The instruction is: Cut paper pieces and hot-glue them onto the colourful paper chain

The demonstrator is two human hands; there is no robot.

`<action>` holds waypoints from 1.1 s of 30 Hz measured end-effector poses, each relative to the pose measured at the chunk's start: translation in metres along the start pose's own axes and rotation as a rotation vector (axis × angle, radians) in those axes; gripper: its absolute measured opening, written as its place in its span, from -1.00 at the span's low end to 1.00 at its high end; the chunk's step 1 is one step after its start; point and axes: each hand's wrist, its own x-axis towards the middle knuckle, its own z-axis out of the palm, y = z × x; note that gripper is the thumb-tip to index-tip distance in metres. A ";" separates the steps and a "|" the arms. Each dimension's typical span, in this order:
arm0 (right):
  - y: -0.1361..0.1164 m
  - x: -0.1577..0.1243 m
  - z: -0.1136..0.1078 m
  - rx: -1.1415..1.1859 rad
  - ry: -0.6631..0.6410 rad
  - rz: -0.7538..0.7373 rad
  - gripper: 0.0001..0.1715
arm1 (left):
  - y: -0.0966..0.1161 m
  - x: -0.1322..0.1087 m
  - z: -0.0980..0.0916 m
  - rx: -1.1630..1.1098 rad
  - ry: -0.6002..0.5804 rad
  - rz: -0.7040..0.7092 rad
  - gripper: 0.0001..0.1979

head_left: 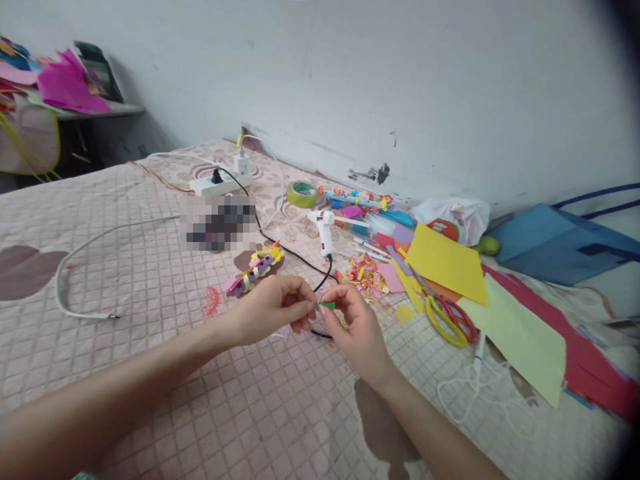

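The left hand (280, 308) and right hand (359, 328) meet, fingertips pinched together on a small green piece (328, 306), over the middle of the quilted cover (280, 413). Towards the cover's far edge lie a white glue gun (325, 239) and a roll of tape (301, 194); a power strip (203, 186) sits near the far corner.

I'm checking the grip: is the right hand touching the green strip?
Touching: the head view shows the right hand pinching the green strip between thumb and finger.
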 end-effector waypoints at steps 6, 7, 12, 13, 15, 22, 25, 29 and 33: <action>0.000 -0.001 0.001 0.074 0.006 0.053 -0.86 | -0.001 0.000 0.000 0.018 -0.028 0.007 -0.87; 0.000 -0.001 0.001 0.084 0.003 0.057 -0.86 | -0.001 0.000 0.000 0.025 -0.020 0.006 -0.87; 0.000 -0.001 0.001 0.162 -0.046 0.100 -0.87 | -0.001 0.000 0.000 0.016 0.014 -0.002 -0.86; 0.000 -0.001 0.001 0.181 -0.054 0.115 -0.87 | -0.001 0.000 0.000 0.004 0.018 -0.002 -0.86; -0.001 -0.001 0.000 0.204 -0.054 0.140 -0.88 | -0.001 0.001 -0.001 -0.030 0.018 -0.013 -0.86; -0.001 0.001 0.001 0.273 -0.038 0.208 -0.90 | -0.002 0.005 -0.004 -0.234 -0.035 -0.127 -0.82; 0.000 0.001 0.000 0.268 -0.041 0.203 -0.90 | -0.003 0.005 -0.004 -0.283 -0.036 -0.150 -0.79; 0.001 0.001 -0.001 0.254 -0.064 0.175 -0.89 | -0.003 0.005 -0.003 -0.297 -0.026 -0.172 -0.80; 0.002 0.000 0.000 0.219 -0.072 0.149 -0.89 | -0.003 0.004 -0.003 -0.281 -0.018 -0.190 -0.81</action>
